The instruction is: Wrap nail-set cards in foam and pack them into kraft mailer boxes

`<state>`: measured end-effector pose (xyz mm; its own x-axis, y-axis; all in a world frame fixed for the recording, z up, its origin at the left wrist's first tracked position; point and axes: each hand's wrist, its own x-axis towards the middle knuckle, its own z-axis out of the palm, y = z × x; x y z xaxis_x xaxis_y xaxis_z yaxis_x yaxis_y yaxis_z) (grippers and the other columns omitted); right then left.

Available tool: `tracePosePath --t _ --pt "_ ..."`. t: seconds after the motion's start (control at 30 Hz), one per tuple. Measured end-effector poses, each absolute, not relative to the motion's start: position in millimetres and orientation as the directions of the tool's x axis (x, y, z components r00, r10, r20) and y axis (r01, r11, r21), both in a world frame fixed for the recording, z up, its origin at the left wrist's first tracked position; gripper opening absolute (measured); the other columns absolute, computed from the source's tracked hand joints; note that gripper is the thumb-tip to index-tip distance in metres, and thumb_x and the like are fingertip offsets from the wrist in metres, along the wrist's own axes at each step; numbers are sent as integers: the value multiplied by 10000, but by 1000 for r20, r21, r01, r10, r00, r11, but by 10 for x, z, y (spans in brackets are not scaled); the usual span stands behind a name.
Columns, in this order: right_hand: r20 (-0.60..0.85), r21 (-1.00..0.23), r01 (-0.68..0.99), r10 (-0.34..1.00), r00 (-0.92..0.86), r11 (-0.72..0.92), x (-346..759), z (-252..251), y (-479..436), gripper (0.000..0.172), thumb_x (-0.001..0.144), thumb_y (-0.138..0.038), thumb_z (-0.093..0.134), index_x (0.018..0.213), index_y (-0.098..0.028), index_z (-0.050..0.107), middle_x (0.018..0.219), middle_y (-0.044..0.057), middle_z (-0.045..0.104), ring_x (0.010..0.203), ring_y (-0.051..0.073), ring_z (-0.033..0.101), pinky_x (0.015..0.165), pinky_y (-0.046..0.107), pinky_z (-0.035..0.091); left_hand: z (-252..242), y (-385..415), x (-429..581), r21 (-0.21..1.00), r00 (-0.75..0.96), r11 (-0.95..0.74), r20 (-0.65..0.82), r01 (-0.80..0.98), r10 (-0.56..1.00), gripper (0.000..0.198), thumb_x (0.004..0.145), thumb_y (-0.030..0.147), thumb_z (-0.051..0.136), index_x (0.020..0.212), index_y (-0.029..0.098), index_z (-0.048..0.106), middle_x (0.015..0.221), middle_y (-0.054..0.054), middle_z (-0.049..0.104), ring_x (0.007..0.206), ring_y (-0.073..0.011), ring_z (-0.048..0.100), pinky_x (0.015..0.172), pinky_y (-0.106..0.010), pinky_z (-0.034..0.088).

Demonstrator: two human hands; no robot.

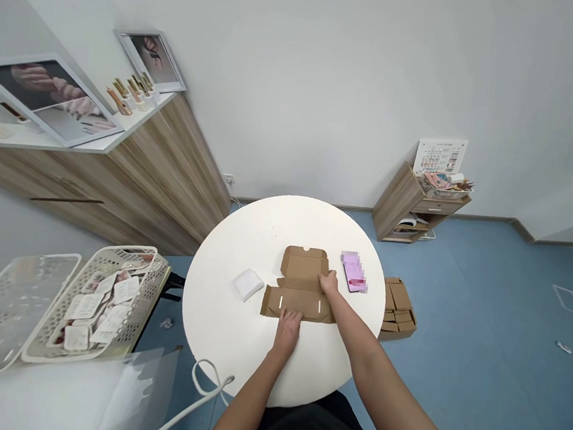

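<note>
Head view looks down on a flat, unfolded kraft cardboard mailer blank (pixel 301 286) lying at the middle of a round white tabletop (pixel 230 290). The left hand (pixel 287 332) lies palm down on the blank's near edge, its grip wide and flat, apparently pinning the cardboard so that it cannot slide. The right hand (pixel 329 283) sits at the blank's far right fold, reaching across; its fingers are partly hidden, so whether that grip pinches the flap cannot be told. Just left of the blank lies a white packet (pixel 249 285), and just right of it a pink-cased phone (pixel 354 272), both seemingly set aside from the working area. On the floor beyond the tabletop sits a pile of flat cardboard pieces (pixel 399 306). To the left, a white plastic basket (pixel 153 277) holds printed cards in sleeves (pixel 95 309), with its clear hinged lid (pixel 12 311) laid open beside it.
</note>
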<state>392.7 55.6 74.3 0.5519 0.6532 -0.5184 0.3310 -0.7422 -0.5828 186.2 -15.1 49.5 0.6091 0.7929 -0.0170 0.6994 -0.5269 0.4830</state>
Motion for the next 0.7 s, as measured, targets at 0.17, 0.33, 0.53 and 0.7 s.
tracePosePath --t 0.17,0.33,0.53,0.7 --pt "-506 -623 320 680 531 -713 3897 698 452 286 844 -263 483 1095 -204 607 1029 100 696 804 199 666 659 283 492 530 -85 1841 441 670 -599 -9 669 742 388 848 -5 332 931 215 641 1040 -72 687 1066 -218 595 1042 -493 400" --pt "-481 -670 311 714 509 -673 3884 711 328 222 845 -228 487 991 -208 652 994 68 713 828 180 661 665 247 486 660 8 1856 360 745 -710 58 605 665 296 905 94 390 804 210 644 1446 -62 484 1388 -247 354 1136 -580 275" --pt "-469 -723 289 753 462 -628 3821 748 147 183 819 -199 516 922 -192 667 960 56 724 844 175 663 697 236 486 759 78 1878 279 777 -760 71 586 625 166 864 111 501 939 194 624 1598 -81 208 1483 -286 102 1166 -619 152" --pt "-488 -748 244 761 428 -617 3824 750 2 183 817 -203 523 937 -175 659 947 60 728 798 172 669 662 238 497 628 94 1827 267 704 -670 -50 693 708 867 718 274 717 1471 224 291 1584 -168 210 1466 -345 143 1160 -612 146"
